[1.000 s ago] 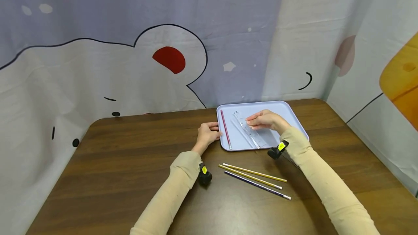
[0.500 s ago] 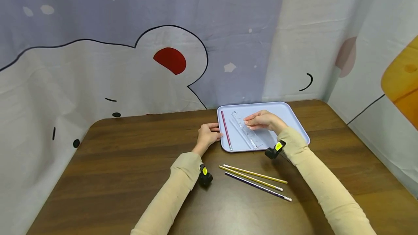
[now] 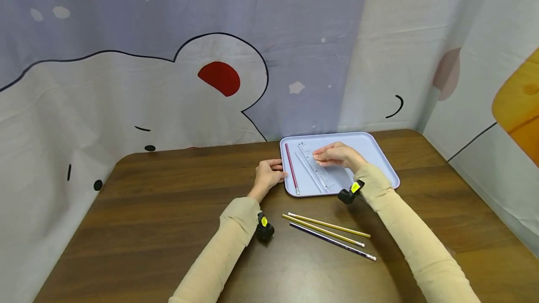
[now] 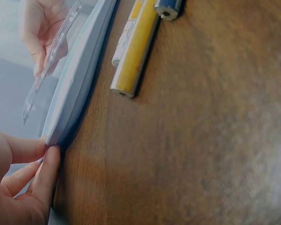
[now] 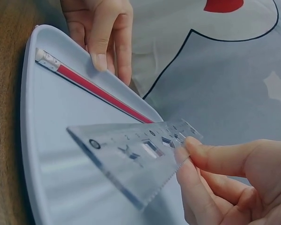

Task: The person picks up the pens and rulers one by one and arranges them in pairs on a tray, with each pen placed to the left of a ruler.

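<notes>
Right hand (image 3: pixel 338 154) pinching clear ruler (image 5: pixel 140 174), long edge—sound hold; likely light, stiff, slick. Left hand (image 3: pixel 267 175) pinching tray (image 3: pixel 366 143) rim, 9 o'clock.

A: Sort of place?
B: Screened table corner, apparently a recording set-up. Printed curtain (image 3: pixel 303 50) with cartoon shapes hangs around a wood-grain table (image 3: pixel 168 200).
A: What suggests recording?
B: Black wrist cameras (image 3: pixel 265 230), one each side.
A: Home, office?
B: Cannot tell. Ruler (image 5: pixel 131 164) and pencils (image 3: pixel 323 230) suit any desk.
</notes>
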The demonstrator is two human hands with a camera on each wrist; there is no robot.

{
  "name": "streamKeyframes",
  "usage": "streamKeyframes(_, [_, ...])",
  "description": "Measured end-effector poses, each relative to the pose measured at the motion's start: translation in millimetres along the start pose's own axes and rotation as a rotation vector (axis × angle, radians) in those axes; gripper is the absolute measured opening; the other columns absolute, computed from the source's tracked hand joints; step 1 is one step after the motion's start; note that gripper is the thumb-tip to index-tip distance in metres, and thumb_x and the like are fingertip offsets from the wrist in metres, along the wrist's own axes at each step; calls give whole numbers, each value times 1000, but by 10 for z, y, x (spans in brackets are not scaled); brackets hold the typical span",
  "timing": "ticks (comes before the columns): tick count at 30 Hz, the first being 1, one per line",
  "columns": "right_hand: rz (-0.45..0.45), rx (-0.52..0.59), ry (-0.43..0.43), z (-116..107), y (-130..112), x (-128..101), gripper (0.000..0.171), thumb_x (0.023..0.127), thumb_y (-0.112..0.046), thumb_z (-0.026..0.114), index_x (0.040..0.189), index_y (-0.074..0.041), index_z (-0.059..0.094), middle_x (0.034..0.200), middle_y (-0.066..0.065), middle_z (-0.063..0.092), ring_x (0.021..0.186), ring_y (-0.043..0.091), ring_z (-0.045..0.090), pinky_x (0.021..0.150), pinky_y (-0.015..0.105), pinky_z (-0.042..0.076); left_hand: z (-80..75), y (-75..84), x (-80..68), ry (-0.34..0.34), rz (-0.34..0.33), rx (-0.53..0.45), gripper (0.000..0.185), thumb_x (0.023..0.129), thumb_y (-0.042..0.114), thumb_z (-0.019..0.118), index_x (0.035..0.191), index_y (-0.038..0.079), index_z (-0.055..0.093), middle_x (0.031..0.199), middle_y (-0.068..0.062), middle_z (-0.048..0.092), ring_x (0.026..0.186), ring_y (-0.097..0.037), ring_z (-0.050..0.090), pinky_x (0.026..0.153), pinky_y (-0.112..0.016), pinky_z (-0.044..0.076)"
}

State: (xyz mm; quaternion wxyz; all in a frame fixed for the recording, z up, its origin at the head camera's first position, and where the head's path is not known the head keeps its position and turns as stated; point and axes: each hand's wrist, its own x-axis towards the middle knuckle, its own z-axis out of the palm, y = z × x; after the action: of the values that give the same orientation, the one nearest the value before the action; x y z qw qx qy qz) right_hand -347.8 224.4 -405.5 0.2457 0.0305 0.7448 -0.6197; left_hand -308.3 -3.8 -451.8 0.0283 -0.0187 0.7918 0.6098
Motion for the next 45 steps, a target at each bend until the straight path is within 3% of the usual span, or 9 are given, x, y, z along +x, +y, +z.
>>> streamKeyframes(18, [18, 66, 31, 45, -18, 95, 49, 91, 4, 58, 136, 15, 41, 74, -3, 70, 65, 5, 65, 65, 14, 58, 25, 10, -15, 0, -10, -4, 46, 76, -10, 72, 121, -3, 64, 107, -21, 69, 77, -20, 70, 68, -30, 62])
streamKeyframes(26, [13, 80, 49, 55, -5, 120, 46, 90, 5, 59, 133, 15, 45, 72, -3, 70, 65, 6, 65, 65, 15, 58, 16, 16, -19, -8, -2, -27, 44, 74, -11, 73, 117, -3, 66, 98, -17, 71, 72, -19, 70, 64, -29, 62])
streamKeyframes(45, [22, 112, 100, 144, 8, 188, 48, 89, 5, 61, 134, 14, 45, 69, -2, 69, 62, 6, 65, 66, 15, 59, 39, 51, -40, 9, 0, 19, 45, 76, -10, 72, 119, -3, 65, 104, -21, 69, 73, -15, 67, 64, -27, 62])
